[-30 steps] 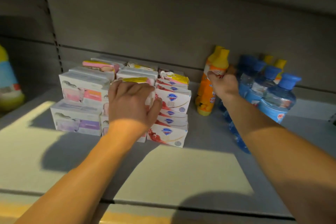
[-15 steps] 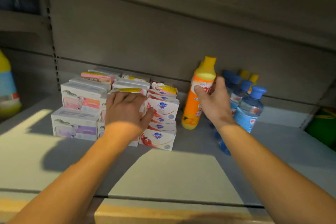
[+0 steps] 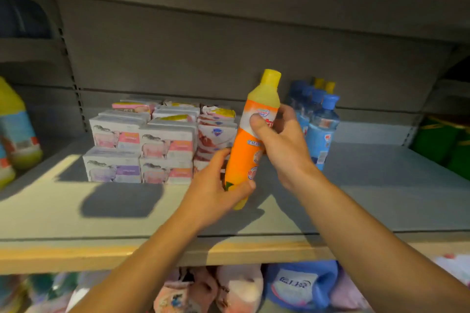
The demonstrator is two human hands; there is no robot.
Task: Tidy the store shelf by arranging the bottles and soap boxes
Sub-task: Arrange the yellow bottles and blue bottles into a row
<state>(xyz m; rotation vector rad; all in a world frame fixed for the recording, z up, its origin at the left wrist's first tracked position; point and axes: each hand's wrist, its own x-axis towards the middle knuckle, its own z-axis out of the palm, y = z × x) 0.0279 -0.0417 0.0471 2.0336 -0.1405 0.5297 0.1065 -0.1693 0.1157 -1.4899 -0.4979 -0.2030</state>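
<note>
An orange bottle (image 3: 244, 150) with a yellow cap is held above the grey shelf (image 3: 368, 190), tilted slightly right. My right hand (image 3: 282, 145) grips its upper part around the label. My left hand (image 3: 216, 185) wraps its lower end. Stacked soap boxes (image 3: 142, 145) in white, pink and purple sit at the back left of the shelf. Several blue bottles (image 3: 320, 129) with blue caps stand at the back right, with two yellow caps (image 3: 324, 85) behind them.
A large yellow-and-blue bottle (image 3: 17, 124) stands at the far left. Green packs (image 3: 442, 140) lie at the far right. The shelf's yellow front edge (image 3: 101, 254) runs across, with soft packs and a blue pouch (image 3: 300, 284) on the shelf below.
My right hand lifted the orange bottle off the shelf and brought it forward. My left hand left the soap boxes and took hold of the bottle's lower end.
</note>
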